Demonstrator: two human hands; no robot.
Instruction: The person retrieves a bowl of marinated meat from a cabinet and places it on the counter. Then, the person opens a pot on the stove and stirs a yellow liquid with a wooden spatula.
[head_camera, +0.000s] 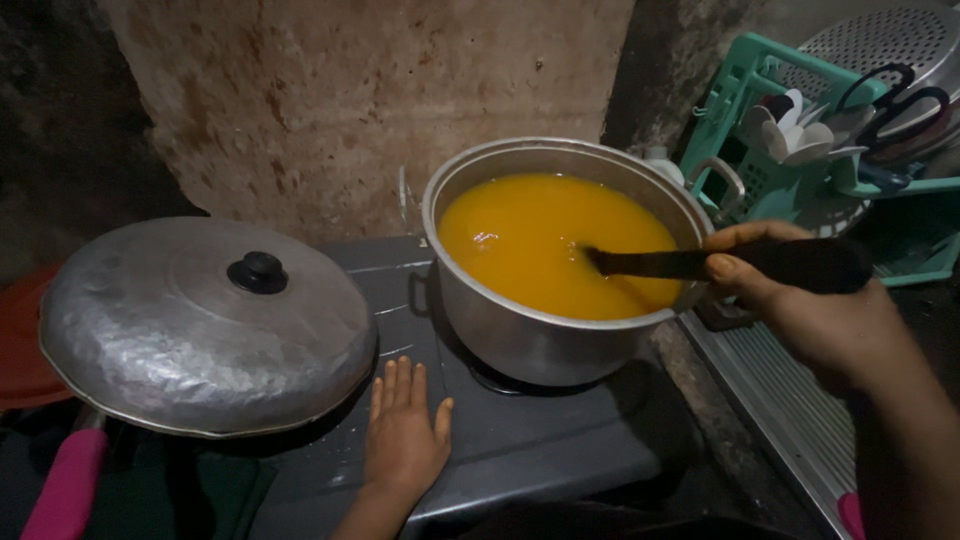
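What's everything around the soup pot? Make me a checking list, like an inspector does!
Surface: dark stove top, partly bare.
Job's things: metal pot of orange soup on the burner; dark spoon dips into the soup.
Clutter: domed metal lid on a pan with a pink handle.
Hands: right hand grips the spoon; left hand lies flat on the stove top.
Cables: nothing seen.
Surroundings: stained wall; green rack holding scissors and white spoons.
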